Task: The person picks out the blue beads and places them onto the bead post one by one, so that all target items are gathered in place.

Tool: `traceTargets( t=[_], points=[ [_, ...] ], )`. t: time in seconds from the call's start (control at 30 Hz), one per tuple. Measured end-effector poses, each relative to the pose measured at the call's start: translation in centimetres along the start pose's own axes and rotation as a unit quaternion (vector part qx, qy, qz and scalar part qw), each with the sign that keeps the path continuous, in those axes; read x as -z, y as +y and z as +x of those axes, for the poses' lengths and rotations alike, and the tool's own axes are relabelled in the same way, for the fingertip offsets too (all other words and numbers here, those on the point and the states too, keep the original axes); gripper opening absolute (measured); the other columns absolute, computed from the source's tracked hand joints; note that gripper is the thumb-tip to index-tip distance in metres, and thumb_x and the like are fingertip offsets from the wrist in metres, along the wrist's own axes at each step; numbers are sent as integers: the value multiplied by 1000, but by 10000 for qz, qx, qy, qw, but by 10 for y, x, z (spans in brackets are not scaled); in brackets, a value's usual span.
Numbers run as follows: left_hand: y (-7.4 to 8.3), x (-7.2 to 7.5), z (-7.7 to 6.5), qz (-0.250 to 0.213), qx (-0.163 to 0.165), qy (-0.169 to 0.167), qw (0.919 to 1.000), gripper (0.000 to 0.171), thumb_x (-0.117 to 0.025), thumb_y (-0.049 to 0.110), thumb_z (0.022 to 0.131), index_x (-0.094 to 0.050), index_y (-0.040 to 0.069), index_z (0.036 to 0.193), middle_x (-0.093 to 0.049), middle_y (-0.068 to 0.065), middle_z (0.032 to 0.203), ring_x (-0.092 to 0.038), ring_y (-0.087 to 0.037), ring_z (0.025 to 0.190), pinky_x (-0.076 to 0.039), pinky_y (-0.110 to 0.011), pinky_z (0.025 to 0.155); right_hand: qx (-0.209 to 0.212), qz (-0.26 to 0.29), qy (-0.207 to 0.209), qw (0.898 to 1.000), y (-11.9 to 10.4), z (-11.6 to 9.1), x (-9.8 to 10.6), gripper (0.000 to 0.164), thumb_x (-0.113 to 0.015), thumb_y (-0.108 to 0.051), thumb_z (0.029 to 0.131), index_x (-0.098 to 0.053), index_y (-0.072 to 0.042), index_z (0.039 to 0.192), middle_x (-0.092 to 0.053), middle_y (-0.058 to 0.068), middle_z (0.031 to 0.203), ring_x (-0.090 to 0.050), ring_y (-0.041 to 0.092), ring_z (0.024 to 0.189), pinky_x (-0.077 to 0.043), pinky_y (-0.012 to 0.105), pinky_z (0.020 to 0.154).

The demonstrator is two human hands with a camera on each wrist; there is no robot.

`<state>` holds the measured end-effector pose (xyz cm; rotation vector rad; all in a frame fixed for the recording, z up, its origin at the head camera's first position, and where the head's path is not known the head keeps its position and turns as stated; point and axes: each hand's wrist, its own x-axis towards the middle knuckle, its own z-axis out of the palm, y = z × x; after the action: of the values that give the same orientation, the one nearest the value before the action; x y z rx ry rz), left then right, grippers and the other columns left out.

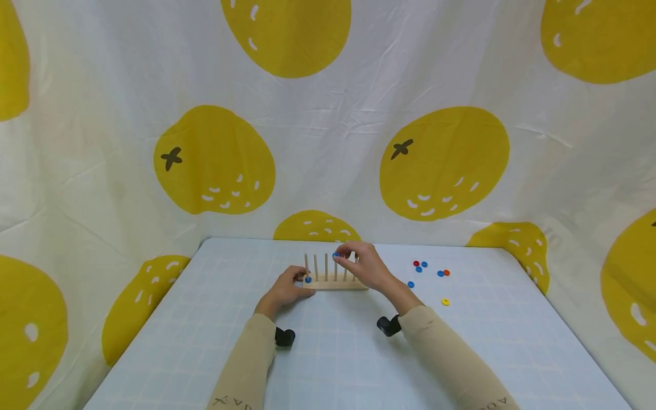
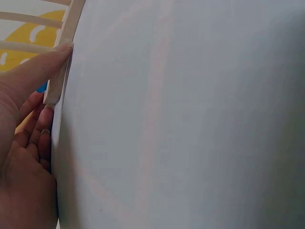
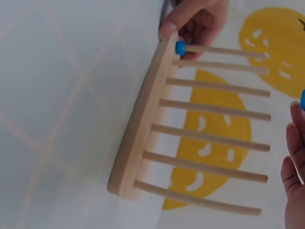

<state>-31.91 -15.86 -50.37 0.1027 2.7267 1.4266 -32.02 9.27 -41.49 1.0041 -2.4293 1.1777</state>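
Note:
A wooden peg rack (image 1: 335,287) stands on the table, with several upright pegs along its base. One blue ring (image 3: 180,48) sits at the bottom of the leftmost peg. My left hand (image 1: 285,286) grips that end of the base, its thumb on the front side and the other fingers behind. Above the middle pegs, my right hand (image 1: 365,265) pinches another blue ring (image 1: 335,255) between thumb and fingertips, near the tops of the pegs. In the right wrist view only part of this hand shows at the right edge.
To the right of the rack lie several loose rings: blue ones (image 1: 411,284), a red one (image 1: 416,263), an orange one (image 1: 446,273) and a yellow one (image 1: 445,302). A pale checked cloth (image 1: 328,359) covers the table. Behind it hangs a fruit-printed curtain (image 1: 328,165).

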Motion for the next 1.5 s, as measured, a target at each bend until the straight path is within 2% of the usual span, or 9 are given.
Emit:
traceTargets(
  t=[0.23,0.5,0.7,0.9,1.0,1.27,1.5],
  points=[
    [-3,-2,3,3,-124,-35,9999,58,-88,18,81,-60,5,131,-60,-11,122,-54,-28,110,-44,-50,103,-167,-16,-202,9997,-7,13,-10,13,-71,-19,98,-74,-9,106,-70,0,99,-62,16,92,-50,33,78],
    [-5,-2,4,70,-170,-17,9998,57,-89,18,81,-61,5,130,-60,-10,122,-54,-27,110,-45,-50,101,-84,73,-449,9989,-10,25,-23,17,-70,-17,98,-73,-5,110,-70,5,104,-62,22,97,-54,47,89],
    [-5,-1,3,29,-248,-16,9997,57,-89,16,81,-61,4,129,-60,-11,122,-56,-27,110,-46,-50,101,-35,18,-551,9985,-14,32,-30,13,-70,-17,99,-73,-8,108,-70,2,105,-61,19,95,-54,37,86],
    [-4,0,2,-39,-248,5,9997,55,-89,16,80,-61,4,127,-61,-11,120,-56,-27,108,-46,-50,101,-8,-69,-564,9984,-15,38,-38,12,-70,-16,99,-73,-7,106,-69,4,105,-62,28,97,-54,41,85],
    [-2,0,0,-65,-263,-15,9996,54,-89,16,81,-61,4,126,-61,-12,120,-56,-28,109,-45,-50,101,-29,-221,-584,9980,-15,40,-41,13,-70,-18,99,-73,-7,106,-68,4,105,-62,28,97,-54,38,83],
    [3,0,-1,16,-208,34,9998,54,-88,16,80,-61,4,125,-61,-12,121,-56,-29,111,-44,-51,103,-182,-547,-645,9962,-17,43,-48,15,-67,-21,101,-72,-10,108,-67,3,110,-61,25,98,-51,31,81],
    [1,0,-1,-6,-315,21,9995,52,-89,15,80,-62,3,123,-61,-12,120,-56,-29,109,-45,-50,102,-197,-637,-634,9958,-17,44,-54,12,-67,-19,101,-72,-10,107,-68,0,99,-58,14,88,-49,27,76]
  ],
)
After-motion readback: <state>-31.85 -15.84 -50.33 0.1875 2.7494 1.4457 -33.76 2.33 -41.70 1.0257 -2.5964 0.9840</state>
